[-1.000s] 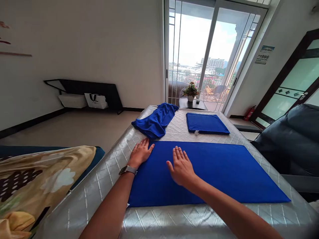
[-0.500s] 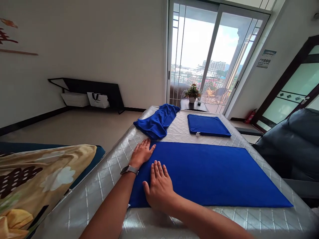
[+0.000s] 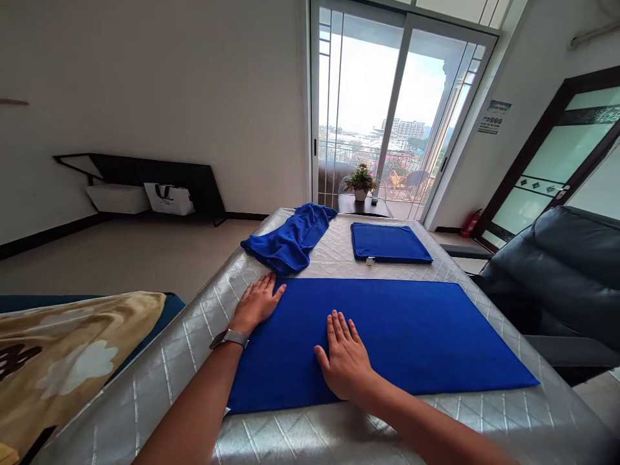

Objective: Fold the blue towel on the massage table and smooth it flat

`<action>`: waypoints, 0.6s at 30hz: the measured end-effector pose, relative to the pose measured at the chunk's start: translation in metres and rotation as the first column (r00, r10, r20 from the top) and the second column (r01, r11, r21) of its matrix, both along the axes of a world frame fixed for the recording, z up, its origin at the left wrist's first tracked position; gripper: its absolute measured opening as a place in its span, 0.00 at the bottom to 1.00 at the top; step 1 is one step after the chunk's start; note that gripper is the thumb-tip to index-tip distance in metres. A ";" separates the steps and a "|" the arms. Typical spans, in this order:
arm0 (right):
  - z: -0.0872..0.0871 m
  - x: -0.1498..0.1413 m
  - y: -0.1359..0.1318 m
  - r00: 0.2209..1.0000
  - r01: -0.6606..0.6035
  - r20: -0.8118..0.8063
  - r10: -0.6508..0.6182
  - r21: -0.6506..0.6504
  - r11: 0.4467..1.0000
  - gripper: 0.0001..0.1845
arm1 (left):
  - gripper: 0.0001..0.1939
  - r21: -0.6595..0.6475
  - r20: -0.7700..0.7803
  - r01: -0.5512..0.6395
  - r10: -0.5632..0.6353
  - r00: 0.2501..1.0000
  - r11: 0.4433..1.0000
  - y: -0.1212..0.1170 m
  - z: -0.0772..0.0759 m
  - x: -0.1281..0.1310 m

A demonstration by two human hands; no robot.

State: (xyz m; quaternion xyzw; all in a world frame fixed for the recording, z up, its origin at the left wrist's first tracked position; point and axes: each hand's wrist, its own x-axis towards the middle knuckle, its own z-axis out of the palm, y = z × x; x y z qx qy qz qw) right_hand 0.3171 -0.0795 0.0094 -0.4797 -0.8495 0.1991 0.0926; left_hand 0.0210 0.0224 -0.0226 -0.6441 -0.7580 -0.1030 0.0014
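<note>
A blue cloth (image 3: 411,336) lies spread flat across the silvery quilted surface (image 3: 276,433). On its far left corner rests my left hand (image 3: 258,300), palm down with the fingers stretched out; a watch (image 3: 230,338) circles that wrist. My right hand (image 3: 345,358) lies flat on the cloth left of its middle, fingers extended and thumb apart. Beyond my left hand is a crumpled blue cloth (image 3: 293,242). A folded blue stack (image 3: 391,243) with a small white tag sits further right, past the far edge of the spread cloth.
To the left a patterned blanket (image 3: 121,329) covers another surface. A dark padded chair (image 3: 571,271) stands close on the right. At the far end, a potted plant (image 3: 361,182) sits on a small table before the sliding glass door (image 3: 358,84).
My right hand has slid to the right over the spread cloth, away from my left hand. My left hand stays at the corner. The whole view has shifted a little.
</note>
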 end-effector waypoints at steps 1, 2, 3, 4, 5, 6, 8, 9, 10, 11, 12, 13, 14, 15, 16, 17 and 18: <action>0.000 0.006 0.001 1.000 0.013 0.015 -0.013 -0.008 1.000 0.41 | 0.37 -0.008 -0.001 -0.005 0.005 1.000 1.000 0.000 0.000 0.000; 0.000 0.012 0.002 0.999 0.026 0.032 -0.025 -0.017 1.000 0.41 | 0.37 -0.016 -0.003 -0.010 0.010 1.000 1.000 0.001 0.000 0.000; 0.000 0.019 0.003 0.998 0.039 0.052 -0.038 -0.025 0.999 0.41 | 0.37 -0.021 -0.005 -0.015 0.015 1.000 1.000 0.001 -0.001 -0.001; 0.001 0.026 0.003 0.996 0.052 0.073 -0.050 -0.033 0.998 0.40 | 0.37 -0.020 -0.007 -0.019 0.019 1.000 1.000 0.002 -0.001 -0.001; 0.001 0.033 0.004 0.994 0.064 0.093 -0.060 -0.038 0.997 0.40 | 0.37 -0.017 -0.010 -0.021 0.021 1.000 1.000 0.002 -0.002 -0.001; 0.001 0.041 0.004 0.991 0.075 0.111 -0.070 -0.041 0.996 0.41 | 0.37 -0.012 -0.013 -0.021 0.021 1.000 1.000 0.003 -0.002 -0.001; 0.001 0.057 0.004 0.985 0.102 0.140 -0.096 -0.037 0.994 0.41 | 0.37 -0.003 -0.019 -0.021 0.021 1.000 1.000 0.003 -0.003 -0.001; 0.001 0.065 0.004 0.982 0.118 0.153 -0.111 -0.031 0.993 0.41 | 0.37 0.000 -0.020 -0.020 0.020 1.000 1.000 0.004 -0.004 -0.002; 0.001 0.074 0.004 0.978 0.132 0.165 -0.126 -0.026 0.991 0.41 | 0.37 0.001 -0.021 -0.019 0.019 1.000 1.000 0.004 -0.004 -0.002; 0.001 0.082 0.004 0.974 0.148 0.178 -0.142 -0.020 0.989 0.41 | 0.37 0.001 -0.022 -0.018 0.018 1.000 1.000 0.005 -0.004 -0.002; 0.000 0.090 0.004 0.969 0.163 0.191 -0.157 -0.015 0.987 0.42 | 0.37 0.000 -0.023 -0.019 0.019 1.000 1.000 0.005 -0.004 -0.002; 0.000 0.098 0.004 0.964 0.177 0.202 -0.171 -0.011 0.984 0.42 | 0.37 -0.004 -0.026 -0.020 0.020 0.999 1.000 0.005 -0.003 -0.002; -0.001 0.106 0.005 0.960 0.191 0.212 -0.185 -0.006 0.982 0.42 | 0.37 -0.008 -0.032 -0.020 0.020 0.999 1.000 0.005 -0.003 -0.002; -0.002 0.114 0.005 0.956 0.204 0.217 -0.199 0.000 0.979 0.42 | 0.37 -0.013 -0.038 -0.021 0.021 0.999 1.000 0.005 -0.002 -0.002; -0.004 0.122 0.006 0.952 0.218 0.219 -0.214 0.007 0.976 0.43 | 0.37 -0.014 -0.043 -0.022 0.021 0.999 1.000 0.005 -0.002 -0.002; -0.005 0.130 0.007 0.948 0.231 0.219 -0.229 0.016 0.973 0.43 | 0.36 -0.012 -0.046 -0.021 0.021 0.999 1.000 0.005 -0.002 -0.002; -0.008 0.138 0.008 0.945 0.245 0.218 -0.244 0.025 0.969 0.43 | 0.36 -0.007 -0.046 -0.019 0.019 0.999 1.000 0.005 -0.002 -0.003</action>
